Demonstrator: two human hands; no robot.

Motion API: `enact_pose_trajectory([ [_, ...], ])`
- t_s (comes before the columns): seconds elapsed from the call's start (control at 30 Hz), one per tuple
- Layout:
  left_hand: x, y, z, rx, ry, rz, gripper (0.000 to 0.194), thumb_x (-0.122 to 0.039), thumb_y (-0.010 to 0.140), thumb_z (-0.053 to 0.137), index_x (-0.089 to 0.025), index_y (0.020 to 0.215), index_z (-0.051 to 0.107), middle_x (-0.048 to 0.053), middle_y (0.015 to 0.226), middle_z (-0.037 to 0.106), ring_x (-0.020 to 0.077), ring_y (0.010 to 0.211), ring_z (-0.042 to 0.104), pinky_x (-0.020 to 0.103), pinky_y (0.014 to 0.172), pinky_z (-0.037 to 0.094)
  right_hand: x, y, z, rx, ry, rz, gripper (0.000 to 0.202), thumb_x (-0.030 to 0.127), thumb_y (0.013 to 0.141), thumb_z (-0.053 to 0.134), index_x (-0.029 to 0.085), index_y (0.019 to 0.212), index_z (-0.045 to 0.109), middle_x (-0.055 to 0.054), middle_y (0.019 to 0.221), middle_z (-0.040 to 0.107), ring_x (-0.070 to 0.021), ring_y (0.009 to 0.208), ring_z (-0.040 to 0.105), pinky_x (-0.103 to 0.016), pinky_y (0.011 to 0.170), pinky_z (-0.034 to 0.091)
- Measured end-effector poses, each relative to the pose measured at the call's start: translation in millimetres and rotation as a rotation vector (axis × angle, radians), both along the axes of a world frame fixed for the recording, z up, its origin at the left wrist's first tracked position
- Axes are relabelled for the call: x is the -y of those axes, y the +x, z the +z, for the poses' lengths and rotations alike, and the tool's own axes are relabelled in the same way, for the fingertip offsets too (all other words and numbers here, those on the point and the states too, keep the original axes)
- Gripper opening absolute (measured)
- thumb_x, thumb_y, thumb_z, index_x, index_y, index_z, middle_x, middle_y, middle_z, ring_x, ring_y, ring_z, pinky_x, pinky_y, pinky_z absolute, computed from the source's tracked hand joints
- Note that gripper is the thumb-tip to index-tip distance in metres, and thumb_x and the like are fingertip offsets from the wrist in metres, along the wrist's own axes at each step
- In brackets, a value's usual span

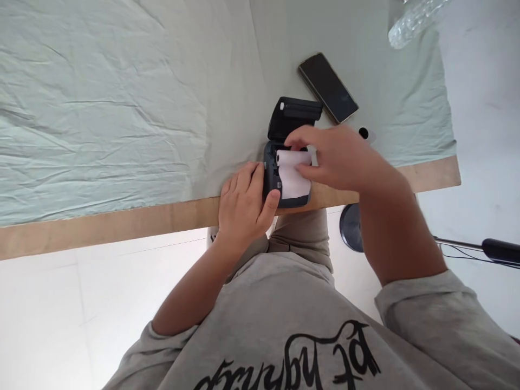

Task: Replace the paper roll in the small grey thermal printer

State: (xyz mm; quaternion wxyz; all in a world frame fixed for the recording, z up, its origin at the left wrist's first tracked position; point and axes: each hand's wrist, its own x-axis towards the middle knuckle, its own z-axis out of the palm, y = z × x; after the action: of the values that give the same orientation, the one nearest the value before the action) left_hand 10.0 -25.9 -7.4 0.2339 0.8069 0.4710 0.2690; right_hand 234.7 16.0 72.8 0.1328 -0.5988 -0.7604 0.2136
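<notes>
A small dark receipt printer sits at the table's near edge with its black lid raised on the far side. Inside it lies a white paper roll, whose loose end spreads toward me over the printer's front. My left hand braces the printer's left side, fingers along it and thumb over the near corner. From the right, my right hand reaches in. Its thumb touches the paper and its index finger bends behind the roll, pinching it. The roll's right end is partly hidden by that hand.
Beyond the lid lies a dark phone. A small white roll with a dark core is right of my right hand. A clear plastic bottle lies at the far right. Pale green cloth covers the table, leaving a wooden edge bare.
</notes>
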Motion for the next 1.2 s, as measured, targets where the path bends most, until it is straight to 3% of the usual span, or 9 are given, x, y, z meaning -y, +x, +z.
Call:
enact_pose_trajectory([
  [0.1, 0.5, 0.9, -1.3, -0.017, 0.02, 0.018, 0.093, -0.068, 0.107, 0.004, -0.004, 0.151, 0.055, 0.025, 0.147, 0.062, 0.038, 0.132, 0.062, 0.049, 0.107, 0.046, 16.8, 14.4, -8.3, -0.402, 0.113, -0.232, 0.043, 0.048, 0.084, 0.068, 0.033, 0.124, 0.062, -0.002, 0.109, 0.075, -0.0115, 0.058, 0.052, -0.031, 0.048, 0.042],
  [0.2, 0.6, 2.1, -1.3, -0.046, 0.041, 0.025, 0.092, -0.067, 0.107, 0.005, -0.002, 0.15, 0.056, 0.026, 0.147, 0.063, 0.038, 0.131, 0.063, 0.048, 0.106, 0.046, 28.2, 28.0, -41.9, -0.741, 0.194, -0.401, 0.044, 0.059, 0.089, 0.054, 0.033, 0.124, 0.056, -0.003, 0.105, 0.071, -0.016, 0.067, 0.059, -0.032, 0.05, 0.046],
  [0.3, 0.6, 2.8, 0.3, -0.094, 0.051, 0.023, 0.092, -0.066, 0.108, 0.006, -0.002, 0.15, 0.056, 0.026, 0.147, 0.063, 0.0378, 0.13, 0.063, 0.048, 0.106, 0.046, 35.2, 29.5, -72.3, -0.64, 0.215, -0.381, 0.042, 0.053, 0.083, 0.07, 0.028, 0.115, 0.06, -0.004, 0.11, 0.069, -0.0192, 0.089, 0.066, -0.039, 0.078, 0.06],
  [0.37, 0.6, 3.1, 1.5, -0.122, 0.053, 0.023, 0.092, -0.066, 0.108, 0.006, -0.002, 0.15, 0.055, 0.026, 0.147, 0.063, 0.0378, 0.13, 0.063, 0.048, 0.106, 0.046, 37.3, 25.8, -80.6, -0.501, 0.283, -0.363, 0.033, 0.048, 0.085, 0.072, 0.024, 0.106, 0.063, -0.003, 0.103, 0.068, -0.02, 0.094, 0.065, -0.044, 0.095, 0.059],
  [0.53, 0.6, 3.4, 1.7, -0.141, 0.049, 0.031, 0.09, -0.066, 0.108, 0.007, -0.003, 0.151, 0.055, 0.026, 0.147, 0.063, 0.0377, 0.131, 0.063, 0.048, 0.107, 0.046, 32.8, 22.6, -82.7, -0.314, 0.415, -0.4, 0.024, 0.046, 0.092, 0.068, 0.023, 0.096, 0.062, -0.006, 0.1, 0.063, -0.024, 0.105, 0.062, -0.053, 0.107, 0.053],
  [0.73, 0.5, 3.8, 0.8, -0.12, 0.02, 0.055, 0.087, -0.065, 0.108, 0.007, -0.006, 0.15, 0.057, 0.024, 0.147, 0.063, 0.036, 0.131, 0.063, 0.048, 0.108, 0.047, 28.2, 30.8, -97.9, -0.268, 0.349, -0.466, 0.046, 0.038, 0.089, 0.069, 0.024, 0.13, 0.052, -0.009, 0.119, 0.067, -0.0253, 0.106, 0.066, -0.054, 0.103, 0.055],
  [0.87, 0.1, 3.9, 0.3, -0.113, 0.025, 0.059, 0.087, -0.065, 0.109, 0.009, -0.005, 0.15, 0.057, 0.024, 0.145, 0.064, 0.0372, 0.129, 0.064, 0.05, 0.107, 0.048, 28.7, 29.1, -101.2, -0.239, 0.317, -0.46, 0.053, 0.034, 0.09, 0.065, 0.024, 0.138, 0.045, -0.01, 0.12, 0.069, -0.0256, 0.105, 0.069, -0.054, 0.103, 0.057],
  [1.07, 0.6, 2.9, -0.3, -0.14, 0.037, 0.044, 0.084, -0.063, 0.109, 0.011, -0.004, 0.15, 0.055, 0.025, 0.145, 0.064, 0.0379, 0.133, 0.062, 0.052, 0.108, 0.048, 44.4, 29.8, -81.1, -0.156, 0.681, -0.358, 0.039, 0.028, 0.092, 0.061, 0.025, 0.131, 0.054, -0.012, 0.126, 0.067, -0.0282, 0.122, 0.065, -0.054, 0.109, 0.053],
  [1.2, 0.5, 2.6, 0.1, -0.146, 0.032, 0.034, 0.082, -0.061, 0.11, 0.012, -0.006, 0.151, 0.055, 0.024, 0.146, 0.064, 0.0359, 0.135, 0.06, 0.05, 0.109, 0.048, 46.9, 62.0, -69.3, -0.101, 0.835, -0.47, 0.035, 0.026, 0.094, 0.061, 0.024, 0.129, 0.059, -0.017, 0.128, 0.06, -0.0312, 0.13, 0.057, -0.058, 0.12, 0.041],
])
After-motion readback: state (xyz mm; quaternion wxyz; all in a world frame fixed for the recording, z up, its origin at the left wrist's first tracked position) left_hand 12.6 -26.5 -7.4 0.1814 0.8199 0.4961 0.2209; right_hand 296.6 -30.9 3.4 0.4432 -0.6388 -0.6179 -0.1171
